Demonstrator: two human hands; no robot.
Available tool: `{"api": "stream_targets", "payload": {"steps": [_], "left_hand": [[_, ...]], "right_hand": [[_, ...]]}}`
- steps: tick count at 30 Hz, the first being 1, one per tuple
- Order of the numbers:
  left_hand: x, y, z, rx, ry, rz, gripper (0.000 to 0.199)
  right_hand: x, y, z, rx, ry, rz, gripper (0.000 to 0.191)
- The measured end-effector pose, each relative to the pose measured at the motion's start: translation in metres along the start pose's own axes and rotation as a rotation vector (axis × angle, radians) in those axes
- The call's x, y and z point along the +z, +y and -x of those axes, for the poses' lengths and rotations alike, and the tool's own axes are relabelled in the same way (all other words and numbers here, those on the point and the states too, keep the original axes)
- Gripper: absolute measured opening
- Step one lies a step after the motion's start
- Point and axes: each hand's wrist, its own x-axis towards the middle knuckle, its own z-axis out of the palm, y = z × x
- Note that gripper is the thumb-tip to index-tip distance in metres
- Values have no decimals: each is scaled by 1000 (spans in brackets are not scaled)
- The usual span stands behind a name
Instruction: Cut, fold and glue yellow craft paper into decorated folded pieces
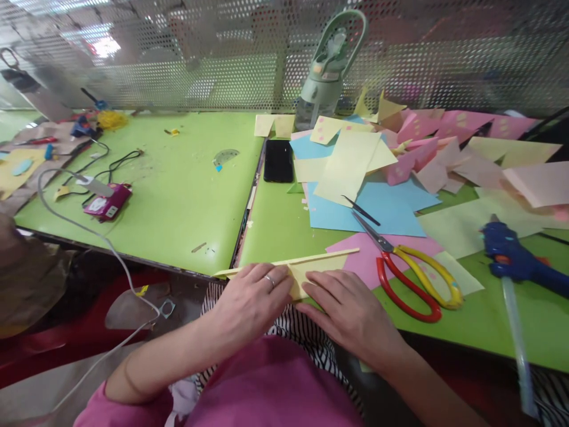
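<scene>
We find the folded yellow paper [299, 279] left of the scissors [386, 244], at the bench's [280, 219] near edge. The left hand [255, 296] lies over it, fingers together; the thumb is hidden, so we cannot tell whether they pinch. The right hand [349, 308], nearer the scissors, lays its fingers on the paper, thumb apart. Tweezers [365, 213] lie just beyond the scissors.

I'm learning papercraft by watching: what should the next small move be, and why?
I'd probably slide the right hand outward along the narrow strip on the yellow paper's far side, pressing it down. The strip's right end is uncovered, while the left hand lies over the paper and could steady it.
</scene>
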Motion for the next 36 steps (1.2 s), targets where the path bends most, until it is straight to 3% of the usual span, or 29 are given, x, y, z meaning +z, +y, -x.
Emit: {"api": "stream_targets", "payload": {"steps": [10, 15, 21, 25, 30, 36], "left_hand": [[-6, -9, -5, -73, -232, -85, 23], [-8, -9, -4, -75, -247, -81, 24], [-36, -18, -2, -87, -353, 85, 32], [-43, -27, -7, 50, -310, 112, 39], [-22, -24, -13, 278, -216, 134, 46], [-11, -25, -3, 177, -178, 25, 32]], "right_hand": [[12, -12, 2, 80, -28, 89, 51], [10, -14, 2, 118, 18, 101, 43], [1, -11, 11, 114, 73, 58, 22], [1, -7, 12, 96, 58, 18, 20], [2, 0, 10, 82, 20, 14, 19], [2, 2, 7, -4, -7, -45, 30]]}}
